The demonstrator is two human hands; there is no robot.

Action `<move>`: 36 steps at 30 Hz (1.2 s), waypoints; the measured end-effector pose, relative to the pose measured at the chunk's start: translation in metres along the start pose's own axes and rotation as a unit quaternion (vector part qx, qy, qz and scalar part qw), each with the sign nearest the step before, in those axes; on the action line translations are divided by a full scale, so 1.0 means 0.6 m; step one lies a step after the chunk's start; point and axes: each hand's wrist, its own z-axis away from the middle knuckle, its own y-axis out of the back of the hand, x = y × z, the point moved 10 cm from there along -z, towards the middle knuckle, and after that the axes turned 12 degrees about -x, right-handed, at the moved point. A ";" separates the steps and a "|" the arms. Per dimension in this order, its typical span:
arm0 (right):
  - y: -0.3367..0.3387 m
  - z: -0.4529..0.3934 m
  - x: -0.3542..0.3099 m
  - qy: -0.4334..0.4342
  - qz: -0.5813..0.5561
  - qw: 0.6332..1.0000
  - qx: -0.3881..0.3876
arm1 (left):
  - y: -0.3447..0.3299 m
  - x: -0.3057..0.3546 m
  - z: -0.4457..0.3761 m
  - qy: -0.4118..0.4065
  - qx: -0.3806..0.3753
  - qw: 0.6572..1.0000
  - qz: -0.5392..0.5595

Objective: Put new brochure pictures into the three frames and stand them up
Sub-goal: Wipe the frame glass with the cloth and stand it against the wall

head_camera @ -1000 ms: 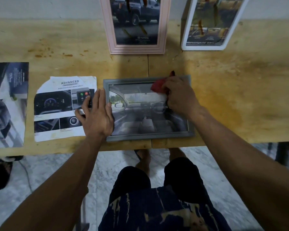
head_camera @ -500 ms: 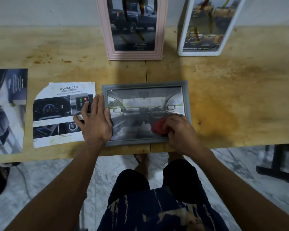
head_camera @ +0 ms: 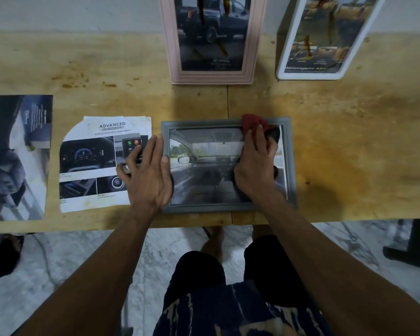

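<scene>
A grey frame (head_camera: 204, 209) with a car-interior picture lies flat near the table's front edge. My left hand (head_camera: 147, 177) rests flat on its left border, fingers spread, partly over a cut brochure page (head_camera: 90, 151). My right hand (head_camera: 256, 163) presses a red cloth (head_camera: 252, 121) onto the glass at the frame's upper right. At the back, a pink frame (head_camera: 172, 44) with a truck picture and a white frame (head_camera: 286, 59) with a yellow-toned picture stand upright.
A dark brochure sheet (head_camera: 15, 156) lies at the table's left. The wooden table (head_camera: 349, 146) has a seam down its middle and stained patches. Below its front edge are a marble floor and my knees. A dark stand foot (head_camera: 412, 248) sits on the floor at right.
My right hand has swept the red cloth from the frame's upper part down to its lower middle and back up to the upper right. The left hand stayed on the left border.
</scene>
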 end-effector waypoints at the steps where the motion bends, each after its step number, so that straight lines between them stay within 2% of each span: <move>1: -0.009 -0.002 -0.017 0.011 -0.005 1.000 -0.003 | -0.001 -0.002 -0.001 0.001 0.000 1.000 0.000; 6: -0.054 -0.001 -0.116 0.069 -0.039 0.995 -0.052 | -0.004 -0.007 -0.001 0.006 0.003 1.000 0.002; 10: -0.082 0.009 -0.210 0.161 -0.008 0.984 -0.078 | -0.007 -0.011 -0.002 0.009 -0.003 1.000 0.003; 14: -0.105 0.061 -0.266 0.284 0.081 0.954 -0.052 | -0.010 -0.014 -0.001 0.009 -0.010 1.000 0.010; 17: -0.117 0.062 -0.217 0.252 0.127 0.955 -0.093 | -0.007 -0.012 -0.001 0.005 -0.004 1.000 0.004; 22: -0.040 0.025 -0.094 0.141 0.187 0.972 -0.016 | -0.006 -0.010 -0.005 0.003 -0.009 1.000 0.006; 26: 0.015 0.017 0.014 0.041 0.129 0.990 0.035 | -0.008 -0.010 -0.003 0.005 -0.006 1.000 0.003; 29: 0.015 0.041 0.036 0.000 0.097 0.994 0.054 | -0.011 -0.010 -0.005 0.005 -0.011 1.000 0.000; 32: -0.008 0.067 -0.005 0.005 0.009 0.998 0.061 | -0.013 -0.009 -0.006 0.004 -0.016 1.000 -0.003; 34: -0.034 0.076 -0.069 0.065 0.011 0.997 0.040 | -0.013 -0.009 -0.006 0.002 -0.018 1.000 -0.002; 36: -0.074 0.077 -0.130 0.124 0.017 0.992 -0.015 | -0.014 -0.009 -0.008 -0.002 -0.025 1.000 0.001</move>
